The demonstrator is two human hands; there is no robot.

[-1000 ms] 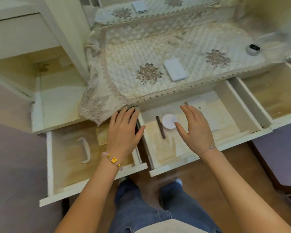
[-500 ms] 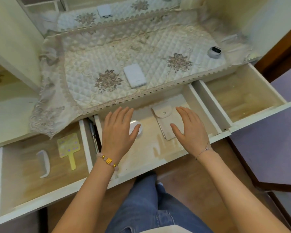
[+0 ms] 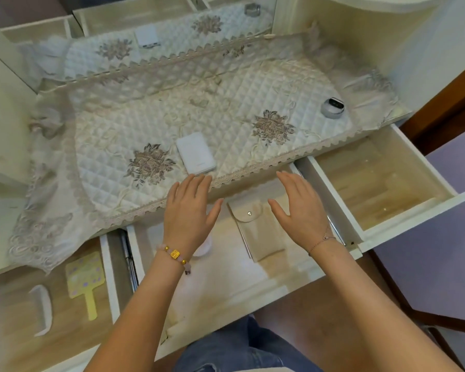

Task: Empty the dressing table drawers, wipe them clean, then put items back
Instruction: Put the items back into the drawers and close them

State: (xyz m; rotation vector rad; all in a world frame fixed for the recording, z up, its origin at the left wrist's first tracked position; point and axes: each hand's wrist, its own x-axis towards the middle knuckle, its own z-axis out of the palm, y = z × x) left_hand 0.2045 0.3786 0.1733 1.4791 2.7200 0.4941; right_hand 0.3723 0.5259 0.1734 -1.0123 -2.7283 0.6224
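Two grips, left grip (image 3: 189, 210) and right grip (image 3: 301, 210), hover wide and empty over the middle drawer (image 3: 234, 280); the beige pouch (image 3: 255, 229) lies between them on its floor, long axis running back-to-front, just beside my right thumb; the right is nearer.

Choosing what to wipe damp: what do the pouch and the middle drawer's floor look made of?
The pouch looks like beige fabric, matte, with a shiny snap. The drawer floor seems pale wood or wood-grain laminate, slightly glossy, with streaked grain.
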